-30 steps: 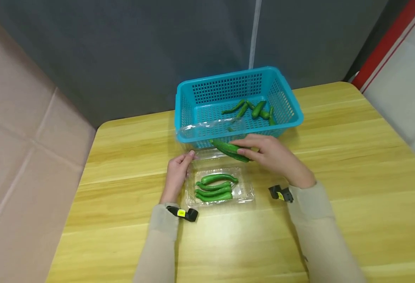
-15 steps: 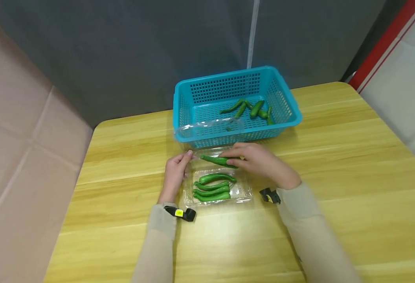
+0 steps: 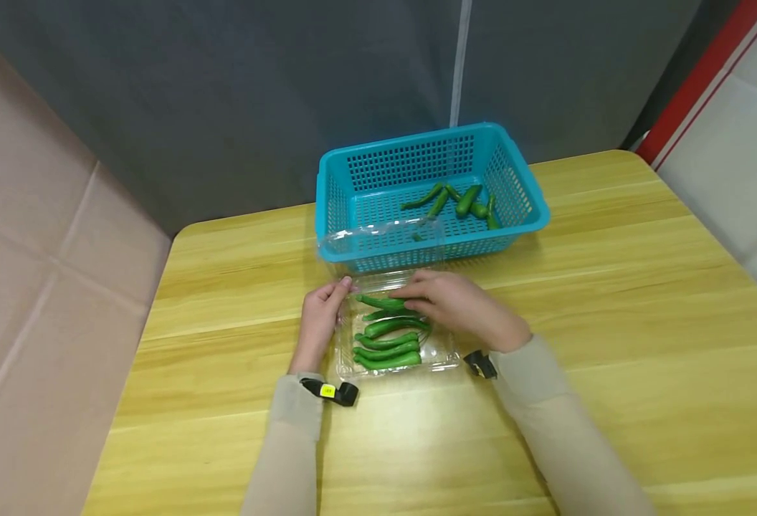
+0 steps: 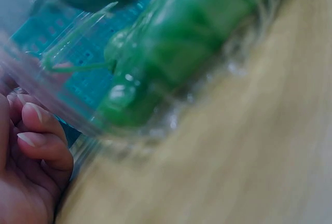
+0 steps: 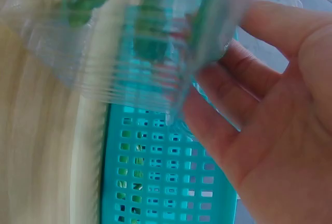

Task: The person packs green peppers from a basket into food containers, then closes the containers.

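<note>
In the head view, a hinged clear plastic container (image 3: 448, 352) stands open on the table, with several long green peppers (image 3: 388, 360) lying side by side in its tray. My left hand (image 3: 319, 319) pinches the container's left edge near the hinge. Over the tray's far part, my right hand (image 3: 459, 307) holds a green pepper (image 3: 378, 302); another pepper (image 3: 375, 316) shows just below it, partly covered by the fingers. The right wrist view shows fingers (image 5: 218, 92) curled at a pepper behind blurred clear plastic. A pepper with a bent stem (image 4: 166, 47) looms in the left wrist view.
A blue mesh basket (image 3: 540, 215) stands right behind the container, with several green peppers (image 3: 469, 201) inside. The raised clear lid (image 3: 385, 240) leans against its front wall. A dark panel (image 3: 243, 107) rises behind the wooden table (image 3: 643, 322).
My right hand has moved left and toward me with the peppers, from beside the lid down over the tray's far part. The left hand keeps its hold on the container's edge.
</note>
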Demonstrator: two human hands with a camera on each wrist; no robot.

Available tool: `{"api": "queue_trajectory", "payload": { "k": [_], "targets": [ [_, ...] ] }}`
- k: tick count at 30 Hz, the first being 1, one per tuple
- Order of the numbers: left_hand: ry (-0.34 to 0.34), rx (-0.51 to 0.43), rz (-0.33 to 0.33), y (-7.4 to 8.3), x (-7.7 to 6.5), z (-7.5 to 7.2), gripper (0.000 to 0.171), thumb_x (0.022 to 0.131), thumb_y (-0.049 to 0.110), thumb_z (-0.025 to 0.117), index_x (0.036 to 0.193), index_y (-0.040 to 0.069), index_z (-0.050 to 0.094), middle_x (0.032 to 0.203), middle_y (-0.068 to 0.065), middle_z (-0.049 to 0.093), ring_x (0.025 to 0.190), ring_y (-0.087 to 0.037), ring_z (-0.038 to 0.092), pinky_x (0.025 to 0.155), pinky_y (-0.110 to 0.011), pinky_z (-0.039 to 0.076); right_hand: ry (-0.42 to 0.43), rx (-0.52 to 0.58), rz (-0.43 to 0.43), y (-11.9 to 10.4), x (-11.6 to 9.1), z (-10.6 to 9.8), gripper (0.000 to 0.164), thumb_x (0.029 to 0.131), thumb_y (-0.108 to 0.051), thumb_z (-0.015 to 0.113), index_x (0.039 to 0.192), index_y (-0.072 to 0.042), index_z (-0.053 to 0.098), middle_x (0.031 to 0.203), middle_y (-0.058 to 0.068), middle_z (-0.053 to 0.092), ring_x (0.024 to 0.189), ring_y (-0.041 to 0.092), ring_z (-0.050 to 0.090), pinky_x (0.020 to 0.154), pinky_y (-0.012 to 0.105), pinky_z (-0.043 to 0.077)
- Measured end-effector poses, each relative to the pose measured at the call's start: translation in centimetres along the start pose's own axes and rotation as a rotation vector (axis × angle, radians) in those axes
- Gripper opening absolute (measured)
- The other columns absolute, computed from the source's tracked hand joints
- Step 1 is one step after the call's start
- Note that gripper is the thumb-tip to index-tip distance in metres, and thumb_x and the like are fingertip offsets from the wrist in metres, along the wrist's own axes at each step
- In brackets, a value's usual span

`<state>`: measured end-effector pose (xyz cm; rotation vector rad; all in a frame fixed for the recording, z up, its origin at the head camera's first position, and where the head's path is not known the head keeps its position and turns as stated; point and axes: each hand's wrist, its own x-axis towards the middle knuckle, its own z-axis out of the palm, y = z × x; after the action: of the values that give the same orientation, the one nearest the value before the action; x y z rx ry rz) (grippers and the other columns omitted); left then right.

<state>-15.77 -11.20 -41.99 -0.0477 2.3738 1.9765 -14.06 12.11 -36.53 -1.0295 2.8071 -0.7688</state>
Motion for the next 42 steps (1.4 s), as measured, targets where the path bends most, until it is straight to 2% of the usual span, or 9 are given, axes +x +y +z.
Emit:
{"api": "queue_trajectory", "payload": {
  "k": [10,19,28,42],
  "targets": [
    [-0.002,-0.018,0.006,0.0,0.0,0.0,0.040,0.088,0.035,0.055,0.093,-0.004,0.066,0.043,-0.001,0.039,0.036,-0.008,0.034,0.033,-0.027,0.029,-0.029,-0.034,0.032,-0.3,0.6,1.0,0.033,0.087,-0.013,0.059,0.120,-0.018,0.058,0.108,-0.001,0.059,0.099,0.014,0.055,0.085,0.032,0.045],
    [-0.006,-0.006,0.016,-0.1,0.0,0.0,0.039,0.088,0.036,0.055,0.090,-0.001,0.067,0.044,-0.001,0.038,0.036,-0.008,0.034,0.033,-0.027,0.030,-0.022,-0.063,0.045,-0.6,0.9,2.0,0.029,0.086,-0.015,0.061,0.114,-0.017,0.060,0.108,-0.002,0.060,0.100,0.015,0.055,0.087,0.032,0.044],
    [-0.007,-0.018,0.020,-0.2,0.1,0.0,0.038,0.088,0.036,0.055,0.089,0.000,0.068,0.044,0.000,0.038,0.036,-0.008,0.034,0.032,-0.027,0.028,0.023,-0.102,0.027,-0.5,1.3,3.0,0.020,0.085,-0.015,0.061,0.106,-0.016,0.064,0.101,-0.003,0.062,0.093,0.014,0.058,0.084,0.033,0.045],
    [-0.008,-0.033,0.014,-0.1,0.1,0.0,0.036,0.088,0.035,0.056,0.089,0.000,0.067,0.044,0.001,0.037,0.036,-0.008,0.033,0.032,-0.025,0.028,0.024,-0.110,-0.014,-0.6,1.2,3.1,0.018,0.083,-0.009,0.062,0.097,-0.017,0.069,0.094,-0.005,0.064,0.088,0.013,0.060,0.080,0.031,0.046]
  ]
}}
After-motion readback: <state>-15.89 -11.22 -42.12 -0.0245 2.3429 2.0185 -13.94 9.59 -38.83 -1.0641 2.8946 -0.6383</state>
